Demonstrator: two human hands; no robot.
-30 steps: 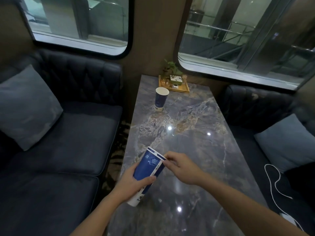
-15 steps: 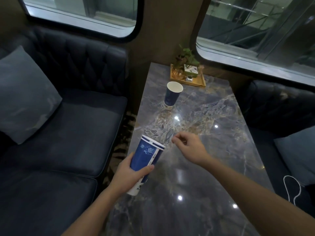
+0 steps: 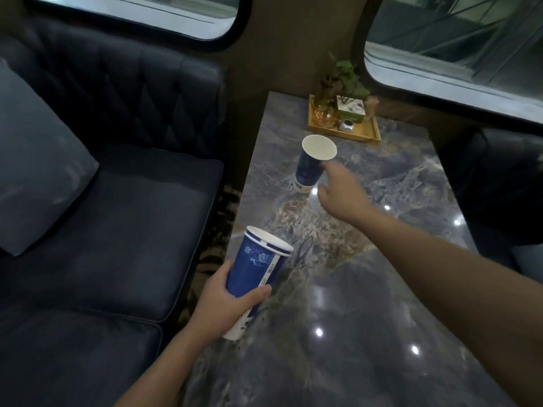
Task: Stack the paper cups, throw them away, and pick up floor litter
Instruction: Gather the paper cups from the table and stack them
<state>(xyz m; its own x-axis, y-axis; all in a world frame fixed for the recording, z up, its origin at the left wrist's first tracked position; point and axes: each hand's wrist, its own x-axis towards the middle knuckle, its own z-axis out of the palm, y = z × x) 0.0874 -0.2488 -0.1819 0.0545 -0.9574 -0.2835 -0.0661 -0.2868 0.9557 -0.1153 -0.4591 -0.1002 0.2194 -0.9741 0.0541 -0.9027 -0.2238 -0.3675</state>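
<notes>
My left hand (image 3: 223,301) grips a stack of nested blue paper cups (image 3: 258,268) with white rims, tilted over the near left edge of the marble table (image 3: 367,318). A single blue paper cup (image 3: 311,165) with a white inside stands upright farther back on the table. My right hand (image 3: 340,192) is stretched out just right of that cup, fingers spread; one fingertip touches or nearly touches its side, and the hand holds nothing.
A wooden tray (image 3: 361,133) with a small plant, a glass jar and a box sits at the table's far end by the wall. Dark sofas flank the table, the left sofa (image 3: 117,218) bearing a grey cushion (image 3: 35,165). Patterned carpet shows between sofa and table.
My right hand left the stack and reached forward to the single cup. My left hand kept holding the stack. The camera moved closer to the table's far end.
</notes>
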